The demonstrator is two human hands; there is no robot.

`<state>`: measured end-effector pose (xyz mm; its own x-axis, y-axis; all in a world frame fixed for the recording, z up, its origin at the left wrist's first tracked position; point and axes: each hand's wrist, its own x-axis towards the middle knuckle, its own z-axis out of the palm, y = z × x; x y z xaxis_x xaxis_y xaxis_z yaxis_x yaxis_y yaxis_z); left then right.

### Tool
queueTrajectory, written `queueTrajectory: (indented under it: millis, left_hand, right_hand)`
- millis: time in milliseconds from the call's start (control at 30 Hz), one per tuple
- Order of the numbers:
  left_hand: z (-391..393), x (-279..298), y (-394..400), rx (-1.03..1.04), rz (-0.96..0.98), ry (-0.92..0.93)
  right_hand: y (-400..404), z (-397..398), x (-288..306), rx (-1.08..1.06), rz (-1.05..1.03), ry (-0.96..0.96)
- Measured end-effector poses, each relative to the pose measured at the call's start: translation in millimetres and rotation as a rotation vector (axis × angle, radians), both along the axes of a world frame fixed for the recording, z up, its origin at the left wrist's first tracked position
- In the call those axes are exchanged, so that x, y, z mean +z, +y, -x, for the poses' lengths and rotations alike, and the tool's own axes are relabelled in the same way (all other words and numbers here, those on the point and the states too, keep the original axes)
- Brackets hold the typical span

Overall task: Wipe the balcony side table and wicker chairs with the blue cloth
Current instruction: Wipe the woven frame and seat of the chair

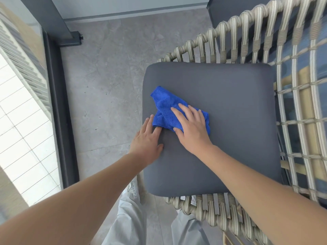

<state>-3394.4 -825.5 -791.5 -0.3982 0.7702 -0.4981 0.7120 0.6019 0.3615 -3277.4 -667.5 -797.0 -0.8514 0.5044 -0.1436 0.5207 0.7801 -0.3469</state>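
- Here, the landmark is the grey seat cushion [221, 121], a square pad with rounded corners and a fine, even weave, lying in the wicker chair [256, 32].
- Blue cloth [166, 106]: a bright blue microfibre piece, crumpled and folded over itself, lying on the cushion's left half, near its left edge. One pointed corner reaches toward the cushion's far-left corner; the other end lies under the right hand.
- Right hand [192, 129]: laid flat on the cloth with fingers straight and slightly spread, palm down, pressing the cloth against the cushion. The cloth's right edge shows just beyond the little finger.
- Left hand [146, 138]: rests at the cushion's left edge, fingers extended; its fingertips touch the cloth's near-left fold, and the thumb lies on the cushion top.
- Wicker chair: pale beige woven strands looped over a curved rim that wraps the cushion's far and right sides; more weave shows below the cushion's near edge.
- Floor [106, 85]: grey stone-look tiles to the left of the cushion.
- Light trousers [131, 218] of the person appear below the cushion's near-left corner.
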Motion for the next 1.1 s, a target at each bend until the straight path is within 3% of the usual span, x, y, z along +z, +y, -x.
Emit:
queueTrajectory:
  millis: [567,833,1100]
  left_hand:
    - [-51.0,7.6,-94.0,-0.417,-0.143,0.052]
    - [-51.9,8.6,-92.7,-0.295,-0.169,0.035]
    - [-46.9,0.1,-67.2,0.026,-0.182,0.002]
  right_hand:
    - [-93.0,-119.4,6.7,-0.016,0.011,-0.047]
    - [-114.9,-155.2,10.7,0.028,0.050,-0.061]
    - [-54.2,-86.3,36.9,-0.105,0.144,0.117]
